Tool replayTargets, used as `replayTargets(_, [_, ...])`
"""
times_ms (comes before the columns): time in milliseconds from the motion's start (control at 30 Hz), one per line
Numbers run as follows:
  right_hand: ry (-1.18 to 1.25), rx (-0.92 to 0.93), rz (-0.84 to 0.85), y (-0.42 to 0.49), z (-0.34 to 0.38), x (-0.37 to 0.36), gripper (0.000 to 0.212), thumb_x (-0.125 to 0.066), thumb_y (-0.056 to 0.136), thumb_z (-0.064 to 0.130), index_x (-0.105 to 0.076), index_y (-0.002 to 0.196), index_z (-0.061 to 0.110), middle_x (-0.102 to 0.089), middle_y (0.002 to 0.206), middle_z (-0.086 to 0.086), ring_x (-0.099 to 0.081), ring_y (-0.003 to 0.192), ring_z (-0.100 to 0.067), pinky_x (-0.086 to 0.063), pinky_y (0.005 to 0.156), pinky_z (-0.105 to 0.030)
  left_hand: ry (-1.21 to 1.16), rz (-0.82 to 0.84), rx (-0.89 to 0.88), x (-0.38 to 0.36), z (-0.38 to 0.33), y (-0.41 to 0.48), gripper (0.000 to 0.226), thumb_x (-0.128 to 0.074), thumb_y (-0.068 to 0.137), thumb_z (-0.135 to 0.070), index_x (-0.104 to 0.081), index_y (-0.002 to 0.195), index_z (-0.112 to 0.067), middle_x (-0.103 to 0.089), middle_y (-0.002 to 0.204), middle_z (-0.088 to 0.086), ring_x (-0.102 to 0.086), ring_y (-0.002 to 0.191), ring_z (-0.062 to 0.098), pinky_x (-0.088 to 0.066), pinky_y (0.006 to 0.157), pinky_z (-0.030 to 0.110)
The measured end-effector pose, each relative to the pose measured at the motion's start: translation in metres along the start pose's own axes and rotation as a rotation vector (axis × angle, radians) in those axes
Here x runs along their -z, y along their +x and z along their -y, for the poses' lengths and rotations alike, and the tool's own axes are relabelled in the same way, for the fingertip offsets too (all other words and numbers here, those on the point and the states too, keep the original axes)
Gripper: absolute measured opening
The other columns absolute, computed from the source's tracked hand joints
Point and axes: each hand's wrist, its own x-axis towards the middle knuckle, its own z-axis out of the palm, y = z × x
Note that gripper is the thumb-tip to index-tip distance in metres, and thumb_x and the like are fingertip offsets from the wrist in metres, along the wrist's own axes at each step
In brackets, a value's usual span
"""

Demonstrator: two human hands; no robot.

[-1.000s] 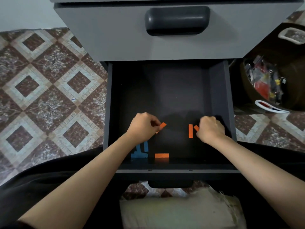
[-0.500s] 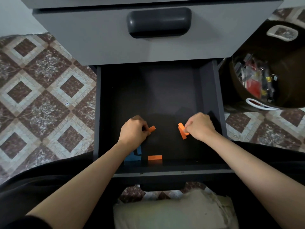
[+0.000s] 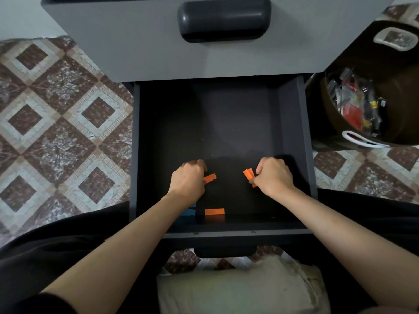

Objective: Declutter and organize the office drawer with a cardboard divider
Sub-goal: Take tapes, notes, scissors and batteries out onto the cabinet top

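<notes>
Open drawer point(image 3: 292, 123): pulled out under a closed grey drawer front point(image 3: 140, 41) that has a dark handle point(image 3: 224, 19). The inside is dark.

Left hand point(image 3: 188, 180): low over the drawer floor, left of centre and in the near half. Fingers are curled and pinch one end of a short orange strip point(image 3: 210, 177). The free end of the strip points right and slightly up.

Right hand point(image 3: 274, 175): right of centre, level with the left hand. Fingers are curled and pinch what look like two orange strips point(image 3: 248, 174) held together, slanting up to the left. Cannot tell whether these strips touch the drawer floor.

One more orange strip point(image 3: 214, 211) lies flat against the drawer's front edge, about mid-width, with nothing touching it. Some blue pieces point(image 3: 189, 210) sit in the front-left corner, mostly hidden by the left forearm; their shape is unclear.

Around it:
- A dark round basket point(image 3: 396, 114) stands on the floor, past the drawer's right wall. It holds mixed small items, too jumbled to name.
- Patterned brown-and-pale floor tiles point(image 3: 56, 109) lie to the left.
- A pale cushion point(image 3: 238, 288) sits on the floor below the drawer front.
</notes>
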Motion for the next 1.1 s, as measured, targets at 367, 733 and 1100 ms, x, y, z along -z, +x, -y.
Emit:
replayTargets(367, [-0.004,0.086,0.013,-0.006,0.004,0.002,0.017,-0.066,0.084,0.01,-0.067,0.101,0.01,-0.065,0.102,-0.009,-0.062,0.092,-0.025,-0.049,0.069,-0.03,0.008,0.148,-0.096,0.01,-0.006,-0.001,0.01,-0.063,0.087,-0.019,-0.063,0.098,-0.018,-0.061,0.106,0.0,-0.056,0.098,0.014,-0.044,0.077,0.023])
replayTargets(733, [0.05,0.091,-0.002,-0.004,0.003,0.002,0.013,-0.067,0.085,0.011,-0.066,0.097,0.011,-0.065,0.097,-0.007,-0.057,0.081,-0.018,-0.047,0.065,-0.028,0.006,0.47,-0.139,0.0,-0.012,-0.01,0.023,-0.072,0.08,-0.021,-0.07,0.103,-0.02,-0.067,0.101,-0.003,-0.059,0.089,0.011,-0.047,0.078,0.024])
replayTargets(1100, [0.044,0.093,0.008,-0.003,0.004,-0.001,0.009,-0.067,0.083,0.009,-0.065,0.091,0.012,-0.064,0.097,-0.007,-0.06,0.084,-0.022,-0.051,0.068,-0.031,-0.025,0.428,-0.103,-0.006,-0.015,-0.01,0.008,-0.065,0.085,-0.014,-0.072,0.09,-0.014,-0.068,0.097,0.0,-0.061,0.089,0.013,-0.048,0.075,0.024])
